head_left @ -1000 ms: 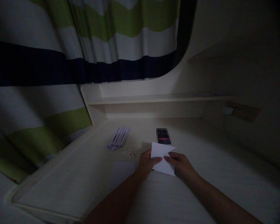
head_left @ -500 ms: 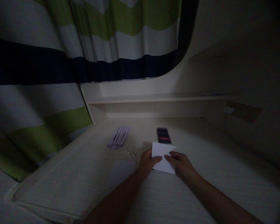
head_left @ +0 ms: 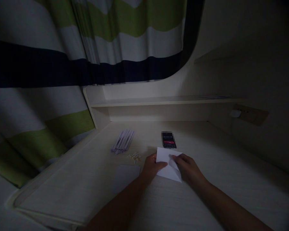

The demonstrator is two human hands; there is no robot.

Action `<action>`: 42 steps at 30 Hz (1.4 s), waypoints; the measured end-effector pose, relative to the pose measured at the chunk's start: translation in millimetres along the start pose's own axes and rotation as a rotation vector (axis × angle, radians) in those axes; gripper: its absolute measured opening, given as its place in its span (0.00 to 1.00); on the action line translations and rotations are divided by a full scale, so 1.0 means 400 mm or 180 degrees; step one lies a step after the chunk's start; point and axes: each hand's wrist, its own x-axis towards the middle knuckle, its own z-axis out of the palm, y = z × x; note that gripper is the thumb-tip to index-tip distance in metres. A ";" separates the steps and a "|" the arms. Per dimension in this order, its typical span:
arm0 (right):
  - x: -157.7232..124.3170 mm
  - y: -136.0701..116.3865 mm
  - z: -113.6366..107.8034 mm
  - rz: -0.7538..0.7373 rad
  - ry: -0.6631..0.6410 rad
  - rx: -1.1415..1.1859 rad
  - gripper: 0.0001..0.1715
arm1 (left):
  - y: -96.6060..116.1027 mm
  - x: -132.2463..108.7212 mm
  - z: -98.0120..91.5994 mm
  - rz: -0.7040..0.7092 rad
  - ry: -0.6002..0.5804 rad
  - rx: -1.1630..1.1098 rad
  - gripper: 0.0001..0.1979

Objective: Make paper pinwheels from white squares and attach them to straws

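Observation:
A white sheet of paper (head_left: 164, 155) is held between both hands over the desk, its right side bent or folded. My left hand (head_left: 151, 167) grips the left edge, thumb on top and the other fingers mostly hidden behind. My right hand (head_left: 187, 166) pinches the right side, where a flap of the paper lifts a little. Beside my left forearm lies a flat stack of pale paper (head_left: 127, 175). Just beyond the left hand is a small pile of short pale pieces (head_left: 135, 157), too small to name.
A bundle of thin pale purple sticks or rolled strips (head_left: 123, 141) lies at the desk's back left. A phone (head_left: 169, 140) with a lit, blurred screen rests beyond the paper. A shelf (head_left: 146, 103) spans the back, under a striped curtain (head_left: 135, 45). A wall socket (head_left: 251, 115) is on the right.
My right hand has shifted slightly up along the paper, and its thumb has moved off the middle toward the upper right. The paper's right side has bent inward. The left hand stays nearly still.

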 end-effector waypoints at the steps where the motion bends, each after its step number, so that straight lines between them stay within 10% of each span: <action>1: 0.001 -0.008 -0.005 -0.0087 0.0069 0.0008 0.17 | 0.000 -0.001 0.000 -0.0050 -0.0066 -0.0020 0.18; 17: 0.013 -0.021 -0.039 -0.0049 -0.0489 -0.0044 0.17 | -0.006 -0.002 -0.007 -0.0632 -0.0755 0.0118 0.21; 28: 0.005 -0.047 -0.054 -0.1388 -0.1234 -0.0920 0.06 | 0.013 -0.007 -0.018 -0.0767 -0.0792 -0.0024 0.17; 42: 0.001 -0.046 -0.067 -0.1723 -0.1858 -0.1471 0.10 | 0.031 -0.009 -0.015 -0.0957 -0.0828 -0.0167 0.18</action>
